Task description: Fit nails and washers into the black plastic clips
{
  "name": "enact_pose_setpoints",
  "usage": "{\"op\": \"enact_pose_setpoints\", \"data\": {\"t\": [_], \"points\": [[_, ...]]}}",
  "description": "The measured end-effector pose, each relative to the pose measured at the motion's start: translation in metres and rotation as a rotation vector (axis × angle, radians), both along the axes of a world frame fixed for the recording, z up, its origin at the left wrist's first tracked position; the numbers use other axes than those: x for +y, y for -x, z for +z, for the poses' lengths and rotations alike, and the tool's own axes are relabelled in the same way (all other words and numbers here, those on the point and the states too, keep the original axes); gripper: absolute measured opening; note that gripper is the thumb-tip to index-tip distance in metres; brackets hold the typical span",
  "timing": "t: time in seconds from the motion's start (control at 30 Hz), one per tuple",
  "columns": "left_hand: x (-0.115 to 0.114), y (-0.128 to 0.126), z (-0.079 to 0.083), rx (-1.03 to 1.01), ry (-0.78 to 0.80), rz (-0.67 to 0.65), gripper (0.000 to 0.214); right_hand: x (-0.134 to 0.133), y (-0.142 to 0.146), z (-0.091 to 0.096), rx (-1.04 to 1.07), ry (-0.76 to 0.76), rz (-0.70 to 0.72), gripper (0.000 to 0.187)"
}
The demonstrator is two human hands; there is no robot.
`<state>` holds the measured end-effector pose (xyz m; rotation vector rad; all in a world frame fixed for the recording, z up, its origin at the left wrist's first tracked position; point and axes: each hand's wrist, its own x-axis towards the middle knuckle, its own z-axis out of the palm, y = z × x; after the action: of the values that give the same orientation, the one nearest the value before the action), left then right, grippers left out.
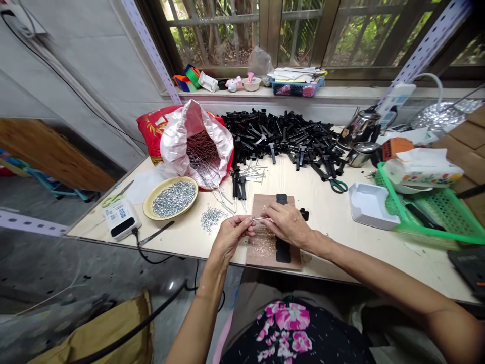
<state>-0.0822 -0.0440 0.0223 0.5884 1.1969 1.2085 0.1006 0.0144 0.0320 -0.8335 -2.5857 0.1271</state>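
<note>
My left hand (232, 236) and my right hand (287, 224) meet over a brown board (265, 247) at the table's front edge. Both pinch the ends of a thin metal pin (258, 219) held level between them. Black plastic pieces (282, 249) lie on the board under my right hand. A small heap of tiny metal bits (211, 218) lies just left of my left hand. A few assembled black-tipped pins (238, 187) lie beyond the board.
A yellow plate of small metal parts (172, 198) sits left, beside a red and white bag of long pins (197, 146). A big pile of black plastic parts (284, 136) fills the back. Scissors (335, 184), white tray (369, 205), green basket (428, 212), kettle (359, 129) stand right.
</note>
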Motion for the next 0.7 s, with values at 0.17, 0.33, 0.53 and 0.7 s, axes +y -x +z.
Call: {"op": "enact_pose_setpoints", "data": {"t": [0.17, 0.33, 0.53, 0.7], "points": [[0.008, -0.013, -0.001, 0.043, -0.008, -0.034, 0.038, -0.003, -0.014, -0.002, 0.040, 0.055, -0.034, 0.018], [0.016, -0.019, 0.001, 0.008, -0.002, 0.021, 0.036, -0.001, -0.019, 0.001, 0.042, 0.086, -0.074, 0.017], [0.022, -0.020, 0.001, -0.020, 0.001, 0.038, 0.033, -0.001, -0.026, 0.003, 0.053, 0.064, -0.120, 0.018], [0.022, -0.023, 0.000, -0.037, 0.005, 0.005, 0.037, 0.000, -0.028, 0.001, 0.075, 0.040, -0.164, 0.020]]}}
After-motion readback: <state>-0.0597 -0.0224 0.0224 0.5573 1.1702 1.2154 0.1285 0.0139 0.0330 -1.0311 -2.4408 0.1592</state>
